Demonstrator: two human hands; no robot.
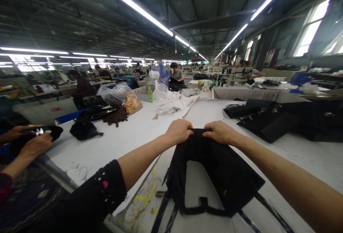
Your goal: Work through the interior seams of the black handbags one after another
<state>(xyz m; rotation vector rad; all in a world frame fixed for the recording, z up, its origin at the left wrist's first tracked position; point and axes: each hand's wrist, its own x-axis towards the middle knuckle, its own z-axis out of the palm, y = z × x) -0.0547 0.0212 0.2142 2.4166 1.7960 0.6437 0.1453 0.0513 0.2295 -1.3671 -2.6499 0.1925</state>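
Note:
A black fabric bag (227, 176) lies on the white table in front of me, its opening spread toward me. My left hand (179, 131) pinches the far edge of the bag, the thumb on the near side. Just to the right, my right hand (220, 131) grips the same edge, with a short stretch of fabric between both hands. Dark shiny straps (254, 222) run from the bag toward me on both sides. A short black tab (203, 202) sits on the strip along its near rim. A small metal tag (160, 193) hangs at the bag's left side.
Several black bag pieces (270, 118) are piled on the right. Ahead lie clear plastic bags (171, 101) and a green bottle (150, 95). Dark items (85, 129) and an orange packet (132, 102) are at left. A co-worker's hands (37, 145) hold a black piece at far left.

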